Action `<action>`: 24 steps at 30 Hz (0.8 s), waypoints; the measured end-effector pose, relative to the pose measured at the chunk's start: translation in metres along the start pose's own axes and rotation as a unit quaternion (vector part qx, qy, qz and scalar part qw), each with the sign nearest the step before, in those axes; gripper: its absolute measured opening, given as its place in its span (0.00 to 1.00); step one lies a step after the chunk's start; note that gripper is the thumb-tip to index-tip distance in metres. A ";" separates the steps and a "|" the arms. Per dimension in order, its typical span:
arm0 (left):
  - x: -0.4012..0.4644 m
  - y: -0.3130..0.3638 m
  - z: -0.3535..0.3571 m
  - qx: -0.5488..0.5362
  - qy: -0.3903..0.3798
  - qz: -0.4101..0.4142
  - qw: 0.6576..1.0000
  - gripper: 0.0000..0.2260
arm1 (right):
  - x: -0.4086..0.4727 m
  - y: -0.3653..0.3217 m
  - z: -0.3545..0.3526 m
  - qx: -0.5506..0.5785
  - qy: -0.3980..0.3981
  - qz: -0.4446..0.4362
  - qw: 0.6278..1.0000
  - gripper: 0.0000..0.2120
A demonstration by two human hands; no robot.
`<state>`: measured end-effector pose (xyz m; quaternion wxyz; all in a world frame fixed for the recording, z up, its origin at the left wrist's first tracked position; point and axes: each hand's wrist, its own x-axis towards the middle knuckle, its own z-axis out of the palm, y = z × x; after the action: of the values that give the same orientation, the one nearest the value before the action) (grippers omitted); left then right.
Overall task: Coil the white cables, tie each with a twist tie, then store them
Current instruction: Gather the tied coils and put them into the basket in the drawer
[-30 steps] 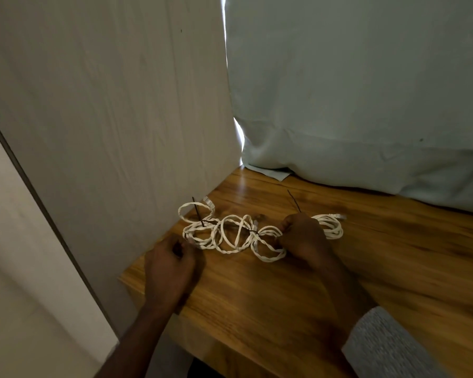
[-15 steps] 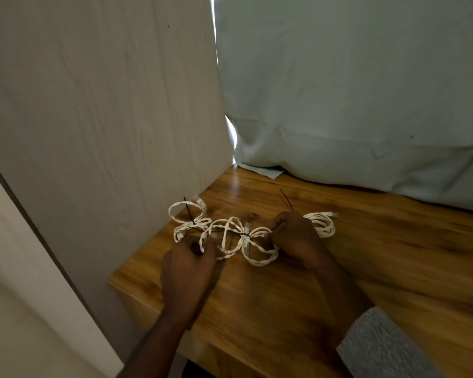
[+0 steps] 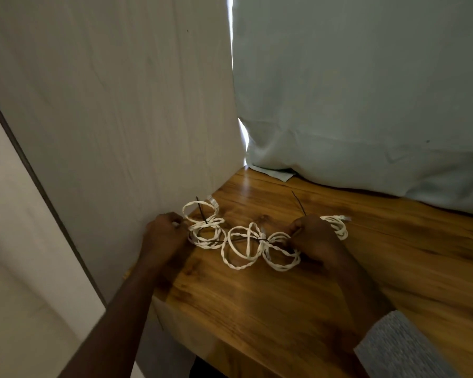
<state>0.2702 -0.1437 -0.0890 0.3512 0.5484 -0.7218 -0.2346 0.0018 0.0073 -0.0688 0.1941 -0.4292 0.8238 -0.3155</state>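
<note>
several coiled white cables (image 3: 246, 241) lie in a row on the wooden tabletop (image 3: 284, 309), near its back-left corner. the left hand (image 3: 165, 236) pinches the leftmost coil's edge, while the right hand (image 3: 316, 238) is closed on a dark twist tie (image 3: 298, 203) beside the rightmost coil.

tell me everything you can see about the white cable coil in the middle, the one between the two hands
The middle coil is white twisted cord wound into several loops and cinched at its centre by a dark twist tie, so it splays into a figure-eight. It lies flat on the wooden table. Its left loop touches the left coil; its right loop runs under the right hand.
</note>
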 end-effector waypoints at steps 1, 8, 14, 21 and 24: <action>0.007 0.001 0.000 -0.001 -0.033 -0.017 0.999 0.05 | 0.000 0.001 -0.001 0.000 -0.012 -0.003 1.000 0.07; 0.031 0.015 -0.003 -0.064 -0.219 -0.100 0.968 0.15 | 0.010 -0.002 -0.003 -0.025 -0.104 -0.129 0.986 0.23; 0.025 0.028 -0.001 -0.043 -0.234 -0.106 0.965 0.16 | 0.018 -0.006 0.000 -0.088 -0.184 -0.205 0.957 0.27; 0.025 0.035 0.007 -0.058 -0.237 -0.114 0.963 0.15 | 0.021 -0.008 0.000 -0.126 -0.184 -0.227 0.948 0.18; 0.025 0.037 0.008 -0.090 -0.248 -0.129 0.956 0.17 | 0.020 -0.005 0.000 -0.130 -0.162 -0.243 0.948 0.15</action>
<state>0.2368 -0.1571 -0.0613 0.1764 0.5273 -0.6852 -0.4705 -0.0064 -0.0115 -0.0657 0.1849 -0.6830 0.6859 -0.1699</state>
